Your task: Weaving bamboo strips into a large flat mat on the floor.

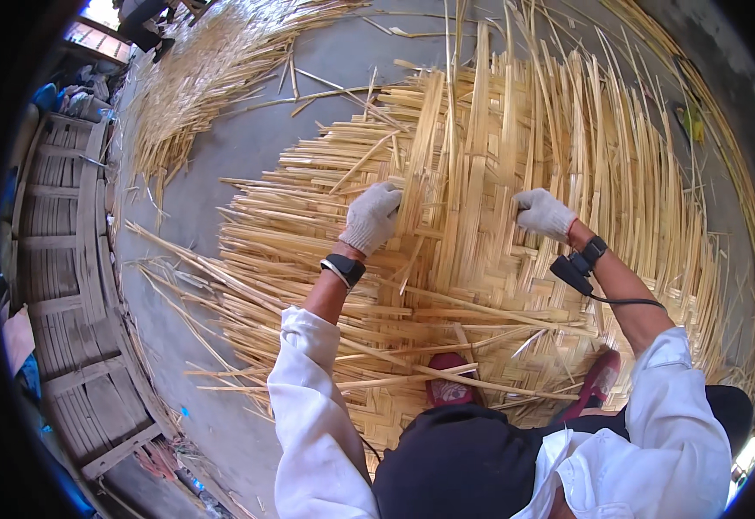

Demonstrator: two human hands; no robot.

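A half-woven mat [559,294] of flattened yellow reed strips lies on the floor beneath me, loose ends sticking out at its left, far and right edges. My left hand [371,218], in a white knit glove, is closed at the edge of a wide upright reed strip [421,138]. My right hand [545,214], gloved alike, has its fingers curled in beside another long reed strip [509,130]. The fingertips of both hands are partly hidden. Between the hands, several long strips run away from me over the weave. Loose strips [447,350] lie crosswise nearer my body.
My red shoes [452,381] rest on the mat. Another woven mat [213,78] lies at the far left, with a person's leg [142,30] beyond it. A wooden slatted frame [66,251] stands along the left. Long strips [732,147] curve along the right wall.
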